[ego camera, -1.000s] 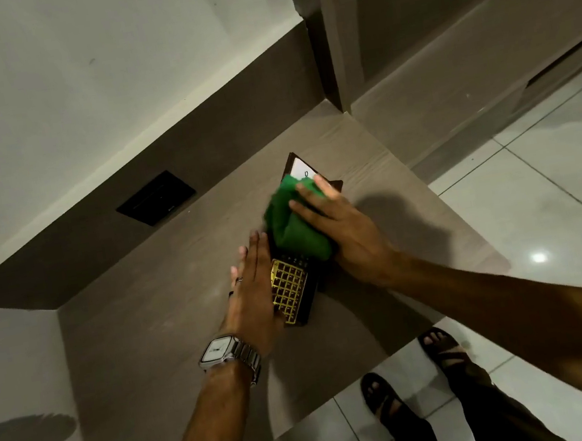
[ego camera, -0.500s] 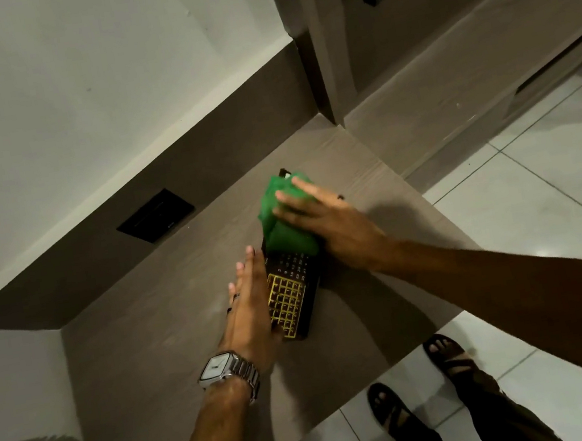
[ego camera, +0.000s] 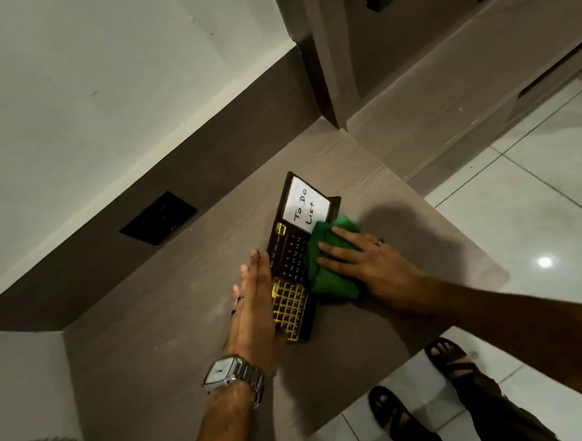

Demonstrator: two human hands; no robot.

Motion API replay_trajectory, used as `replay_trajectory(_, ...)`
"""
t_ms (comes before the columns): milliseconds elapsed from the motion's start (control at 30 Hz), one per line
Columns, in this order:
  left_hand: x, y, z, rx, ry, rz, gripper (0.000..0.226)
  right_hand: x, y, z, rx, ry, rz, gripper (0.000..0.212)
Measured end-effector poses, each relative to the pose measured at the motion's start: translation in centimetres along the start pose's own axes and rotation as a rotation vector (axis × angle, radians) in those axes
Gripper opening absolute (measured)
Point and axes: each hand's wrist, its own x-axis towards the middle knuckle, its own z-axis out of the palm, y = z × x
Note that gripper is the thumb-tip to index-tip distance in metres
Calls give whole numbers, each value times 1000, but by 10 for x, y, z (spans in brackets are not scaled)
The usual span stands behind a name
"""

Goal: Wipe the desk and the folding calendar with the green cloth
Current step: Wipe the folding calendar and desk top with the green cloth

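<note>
The folding calendar (ego camera: 293, 254) lies flat on the wooden desk (ego camera: 169, 327): a dark case with a white "To Do List" card at its far end, number rows in the middle and a gold grid at the near end. My left hand (ego camera: 256, 302) lies flat, fingers straight, against the calendar's left edge. The green cloth (ego camera: 322, 272) is bunched over the calendar's right edge and the desk beside it. My right hand (ego camera: 365, 265) presses down on the cloth with spread fingers.
A black wall socket plate (ego camera: 158, 218) sits on the dark back panel behind the desk. The desk ends at a front edge near my feet (ego camera: 418, 387) on the white tiled floor (ego camera: 553, 201). A lower wooden ledge (ego camera: 483, 48) runs to the right.
My right hand has dragged the green cloth from the calendar's far end toward me and to its right side, uncovering the white card. My left hand stays against the left edge.
</note>
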Motion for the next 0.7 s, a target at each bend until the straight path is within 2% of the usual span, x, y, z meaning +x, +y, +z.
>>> replay_trajectory(33,1,0,1,26,3,17,143,5,8,-5,-16,15,12,69)
replay_trajectory(100,2,-1,2,30,7,26,148,23,19,-17,-57,13,148,62)
replay_trajectory(200,3,-1,4,43,19,22,145,29,5,-15,-55,28,261,65)
replay_trajectory(233,3,-2,5,51,20,25,142,21,-10,-8,-56,52,222,65)
replay_trajectory(300,4,-2,5,31,35,39,133,-3,-47,12,-61,75,22,63)
replay_trajectory(400,5,1,4,20,54,58,123,-27,-83,41,-68,-75,-251,63)
replay_trajectory(500,6,3,4,33,54,47,120,-32,-76,44,-29,-205,-373,67)
replay_trajectory(533,5,4,4,31,57,53,120,-30,-71,37,-5,-194,-367,66)
replay_trajectory(600,4,3,4,11,58,57,118,-21,-53,21,78,17,-252,61)
replay_trajectory(700,4,-1,5,24,61,70,121,6,-18,-10,448,385,330,66)
